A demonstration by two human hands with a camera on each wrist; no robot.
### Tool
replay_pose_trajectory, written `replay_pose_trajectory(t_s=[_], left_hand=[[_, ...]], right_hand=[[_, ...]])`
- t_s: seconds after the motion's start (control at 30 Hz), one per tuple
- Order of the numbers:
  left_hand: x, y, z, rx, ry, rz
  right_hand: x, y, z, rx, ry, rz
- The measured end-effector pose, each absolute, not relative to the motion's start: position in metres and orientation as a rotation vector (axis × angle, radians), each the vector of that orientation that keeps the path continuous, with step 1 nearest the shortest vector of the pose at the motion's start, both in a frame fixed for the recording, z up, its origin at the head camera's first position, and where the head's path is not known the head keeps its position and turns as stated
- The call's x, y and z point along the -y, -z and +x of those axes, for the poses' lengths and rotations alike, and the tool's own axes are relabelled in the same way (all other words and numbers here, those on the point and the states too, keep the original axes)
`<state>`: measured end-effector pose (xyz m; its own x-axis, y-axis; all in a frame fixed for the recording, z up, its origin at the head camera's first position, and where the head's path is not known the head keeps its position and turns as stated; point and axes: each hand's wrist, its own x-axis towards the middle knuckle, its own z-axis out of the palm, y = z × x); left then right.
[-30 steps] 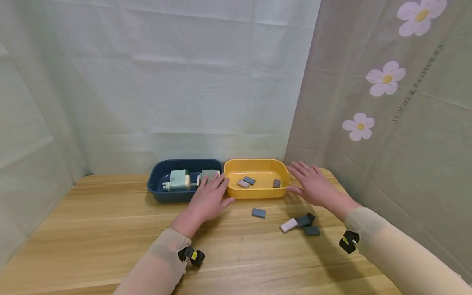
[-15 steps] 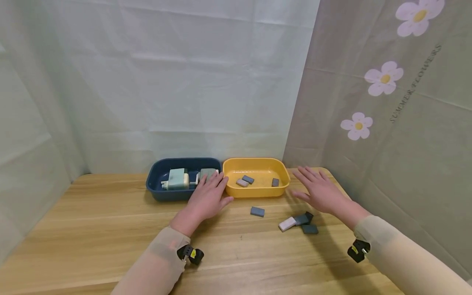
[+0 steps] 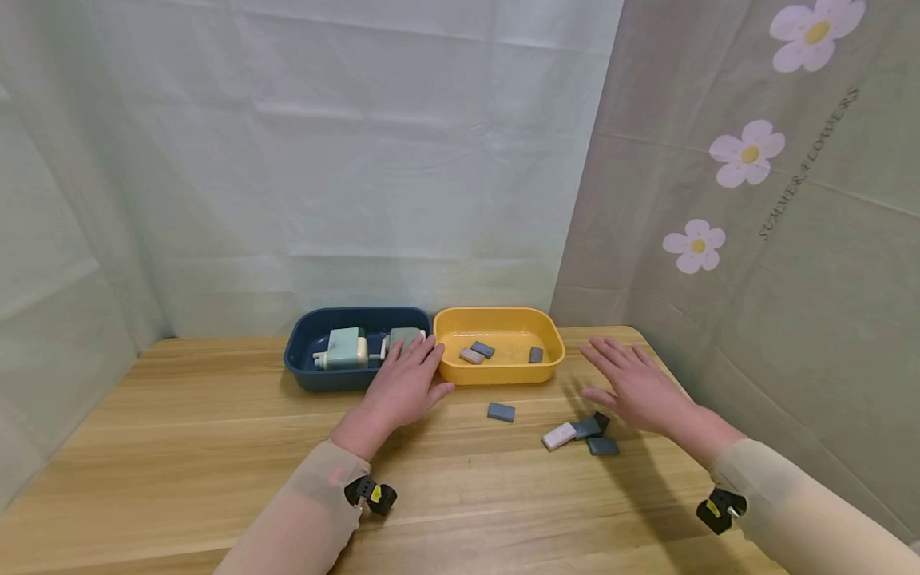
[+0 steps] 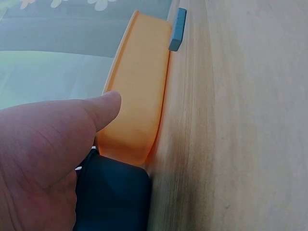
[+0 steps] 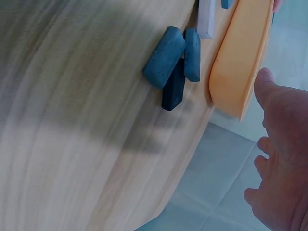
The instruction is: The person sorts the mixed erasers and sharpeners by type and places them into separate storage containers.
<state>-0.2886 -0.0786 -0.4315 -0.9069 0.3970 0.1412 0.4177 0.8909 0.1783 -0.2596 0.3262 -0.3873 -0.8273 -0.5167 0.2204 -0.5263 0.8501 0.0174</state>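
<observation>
My left hand (image 3: pixel 402 387) lies with straight fingers over the near side where the navy bin (image 3: pixel 323 382) and the yellow bin (image 3: pixel 496 375) meet; whether it touches a rim I cannot tell. To the right of the yellow bin, my right hand (image 3: pixel 640 387) hovers apart from it, fingers spread, holding nothing. Three small rectangular blocks lie in the yellow bin, one of them bluish (image 3: pixel 483 349). On the table in front are a blue-grey block (image 3: pixel 501 412), a whitish block (image 3: pixel 559 436) and a cluster of dark blocks (image 5: pixel 164 57) below my right hand.
Inside the navy bin sit a boxy pale green item (image 3: pixel 345 349) with a cream part and a grey-green one (image 3: pixel 406 336), partly behind my left fingers. A pale curtain (image 3: pixel 374 160) hangs behind the wooden table (image 3: pixel 180 447); a flowered curtain (image 3: pixel 812 319) stands right.
My right hand has drawn away from the yellow bin's right side, moving right and toward me. The left hand keeps its place, and the blocks and bins stay as they were.
</observation>
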Motion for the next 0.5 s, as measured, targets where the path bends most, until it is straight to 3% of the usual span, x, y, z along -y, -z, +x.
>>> replay_pose_trajectory(t_s=[0.5], left_hand=[[0.078,0.430,-0.288,2.961,0.278,-0.631]], right_hand=[[-0.341,0.395,-0.240,2.801,0.004,0.824]])
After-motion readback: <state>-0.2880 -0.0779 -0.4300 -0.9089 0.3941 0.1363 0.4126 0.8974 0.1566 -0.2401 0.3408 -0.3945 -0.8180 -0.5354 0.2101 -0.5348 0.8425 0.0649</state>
